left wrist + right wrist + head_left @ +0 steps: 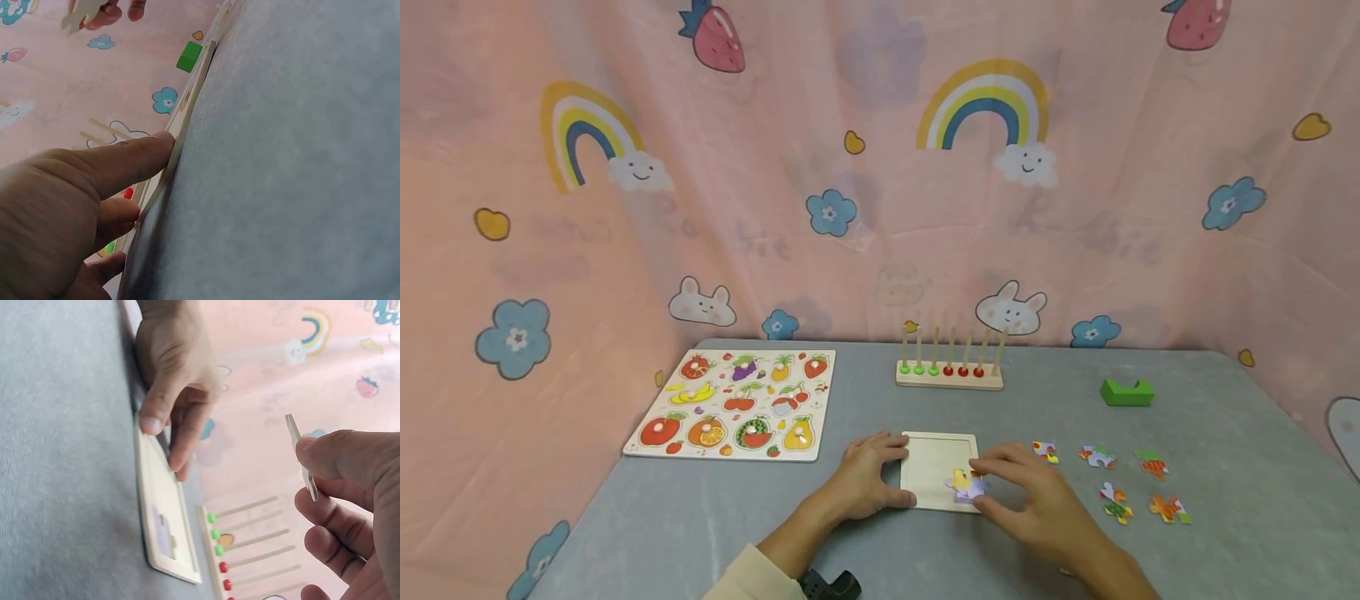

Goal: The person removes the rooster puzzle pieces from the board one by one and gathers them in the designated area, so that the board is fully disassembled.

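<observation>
A shallow square wooden puzzle tray lies flat on the table. My left hand rests along its left edge, thumb at the near corner, fingers toward the far one. A purple-and-yellow jigsaw piece sits in the tray's near right corner. My right hand pinches another jigsaw piece between thumb and fingers, raised above the tray. The right wrist view shows that piece edge-on; in the left wrist view its pale plain back appears near the top. From the head, the two pieces overlap and are hard to separate.
Several loose jigsaw pieces lie right of the tray. A green notched block stands behind them. A wooden peg rack with green and red beads stands at the back. The fruit board lies on the left; a pink patterned curtain hangs behind.
</observation>
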Demonstrator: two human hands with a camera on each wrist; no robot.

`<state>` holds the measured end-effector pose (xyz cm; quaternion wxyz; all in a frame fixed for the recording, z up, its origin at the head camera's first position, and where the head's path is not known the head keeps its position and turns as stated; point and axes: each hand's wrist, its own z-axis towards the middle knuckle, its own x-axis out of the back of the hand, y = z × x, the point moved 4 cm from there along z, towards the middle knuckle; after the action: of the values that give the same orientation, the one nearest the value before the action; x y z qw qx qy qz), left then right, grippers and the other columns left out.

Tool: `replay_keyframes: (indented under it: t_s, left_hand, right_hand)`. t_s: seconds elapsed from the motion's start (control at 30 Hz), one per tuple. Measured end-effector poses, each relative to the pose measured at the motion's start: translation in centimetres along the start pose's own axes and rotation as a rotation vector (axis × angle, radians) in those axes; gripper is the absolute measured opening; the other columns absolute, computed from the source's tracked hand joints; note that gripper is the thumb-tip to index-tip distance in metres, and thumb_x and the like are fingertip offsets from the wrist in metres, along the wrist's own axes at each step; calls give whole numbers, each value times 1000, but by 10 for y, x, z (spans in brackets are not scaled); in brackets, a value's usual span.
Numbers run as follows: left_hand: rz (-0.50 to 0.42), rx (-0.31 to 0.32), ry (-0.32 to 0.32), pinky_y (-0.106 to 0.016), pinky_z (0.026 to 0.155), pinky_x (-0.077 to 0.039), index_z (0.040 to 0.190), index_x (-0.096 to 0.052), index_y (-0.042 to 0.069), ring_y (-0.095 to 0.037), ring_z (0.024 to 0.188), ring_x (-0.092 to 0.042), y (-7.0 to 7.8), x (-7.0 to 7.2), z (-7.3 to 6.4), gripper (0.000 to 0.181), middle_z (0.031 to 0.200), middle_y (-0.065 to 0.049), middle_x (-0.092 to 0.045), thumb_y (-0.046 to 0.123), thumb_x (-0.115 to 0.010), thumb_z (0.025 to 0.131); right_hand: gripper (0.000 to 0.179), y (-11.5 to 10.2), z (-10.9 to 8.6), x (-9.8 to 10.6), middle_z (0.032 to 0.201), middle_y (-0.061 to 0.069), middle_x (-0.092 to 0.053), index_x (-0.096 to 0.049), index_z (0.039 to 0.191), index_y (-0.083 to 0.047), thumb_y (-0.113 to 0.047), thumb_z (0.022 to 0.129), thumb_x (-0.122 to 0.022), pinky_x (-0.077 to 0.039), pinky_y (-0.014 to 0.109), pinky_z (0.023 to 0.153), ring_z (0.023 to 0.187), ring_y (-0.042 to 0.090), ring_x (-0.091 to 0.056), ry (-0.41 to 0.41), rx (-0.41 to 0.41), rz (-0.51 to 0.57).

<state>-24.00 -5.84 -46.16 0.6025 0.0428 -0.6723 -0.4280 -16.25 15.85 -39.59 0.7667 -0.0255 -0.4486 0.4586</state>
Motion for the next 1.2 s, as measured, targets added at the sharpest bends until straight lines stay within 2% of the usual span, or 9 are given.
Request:
replay_keyframes:
  t_s: [0.13, 0.37, 0.5, 0.73, 0.9, 1.13, 1.17, 1.2]
  left_hand:
    - [-2, -7, 5, -54, 107, -18, 124, -64, 2, -27, 136, -35, 1, 0, 0, 62, 138, -3, -53, 27, -86, 72]
    - [3, -14, 8, -54, 108, -18, 124, -64, 1, -27, 136, -35, 0, 0, -1, 62, 138, -3, -53, 27, -86, 72]
    - [4, -18, 7, -53, 107, -18, 124, -64, 1, -27, 135, -35, 0, 0, -1, 62, 138, -3, -53, 27, -86, 72]
    - [7, -13, 1, -52, 108, -18, 124, -64, 2, -26, 136, -35, 1, 0, 0, 62, 138, -2, -52, 28, -85, 73]
    - [7, -13, 0, -52, 108, -18, 124, -64, 2, -26, 136, -35, 1, 0, 0, 61, 139, -2, -52, 28, -85, 73]
    - [14, -12, -2, -52, 108, -18, 124, -64, 2, -26, 136, -34, 1, -1, 1, 62, 139, -1, -52, 29, -85, 73]
    - [15, -11, -2, -52, 108, -18, 124, -64, 2, -26, 136, -34, 0, -1, 1, 62, 139, -1, -52, 29, -85, 73]
    - [15, -10, -2, -52, 108, -18, 124, -64, 2, -26, 136, -34, 0, -1, 1, 62, 139, -1, -52, 29, -85, 73]
  right_hand:
    - [41, -5, -4, 11, 106, -11, -62, -73, 107, -11, -6, 68, -85, -43, 21, 81, 94, 10, -58, 24, 41, 9]
    - [51, -6, -15, 27, 108, -6, -63, -72, 111, -12, -1, 64, -86, -39, 15, 84, 97, 12, -56, 51, 65, 32]
    - [54, -2, -24, 37, 108, -6, -63, -72, 112, -15, 0, 62, -87, -40, 13, 81, 96, 10, -56, 58, 52, 12]
    - [56, 6, -40, 53, 110, -6, -62, -71, 114, -17, 0, 64, -87, -37, 11, 86, 103, 5, -52, 39, -11, -12]
    - [56, 13, -50, 62, 109, -4, -62, -70, 114, -16, 2, 63, -86, -39, 12, 85, 103, 4, -53, 25, -5, -14]
    - [60, 26, -66, 71, 106, -3, -64, -72, 111, -15, 4, 56, -88, -38, 12, 84, 102, 6, -54, 68, 18, -32]
    - [60, 28, -68, 72, 106, -4, -64, -72, 110, -16, 4, 56, -88, -39, 19, 87, 102, 4, -53, 66, -8, -31]
    - [59, 30, -70, 73, 106, -5, -63, -72, 110, -17, 4, 56, -88, -38, 19, 87, 103, 4, -53, 68, -19, -37]
